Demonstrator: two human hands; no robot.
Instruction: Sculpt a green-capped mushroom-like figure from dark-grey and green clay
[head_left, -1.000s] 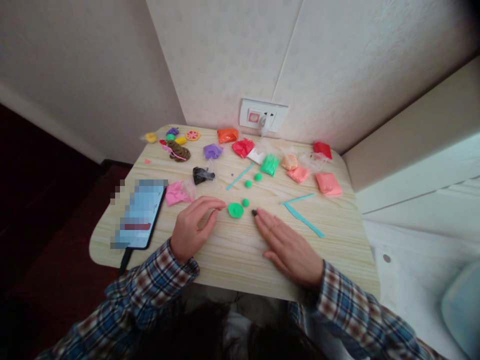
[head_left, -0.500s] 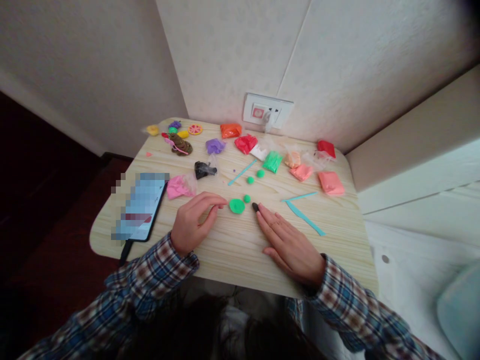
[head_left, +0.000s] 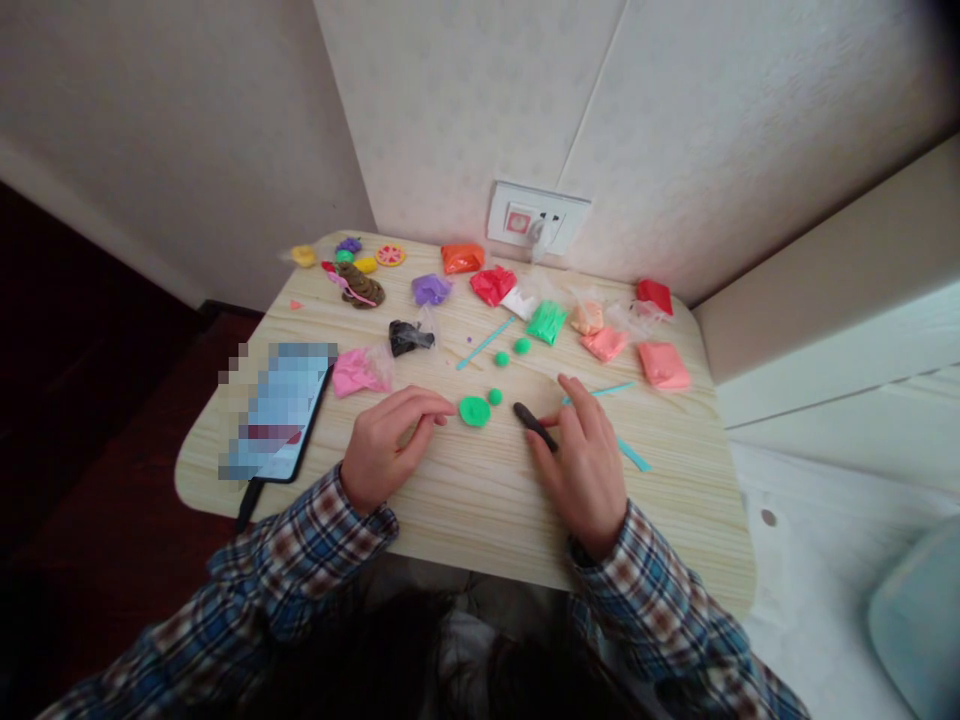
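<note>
My right hand pinches one end of a dark roll of modelling clay between thumb and fingers. The roll is thin and long, and its free end points left toward the green pieces. My left hand rests on the table with its fingers curled and the thumb close to the fingertips; whether anything small is between them cannot be made out. Just beyond those fingertips lies a flattened green clay disc. A small green ball sits beside the disc, and two more green balls lie farther back.
Blue tool strips lie at the middle and right, one partly under my right hand. Packets of coloured clay, such as a green packet and a pink packet, line the back and left. A phone with a cable occupies the left side.
My right hand, flat over the dark clay roll before, has lifted and curled to grip it, uncovering more of the roll. My left hand stays in place.
</note>
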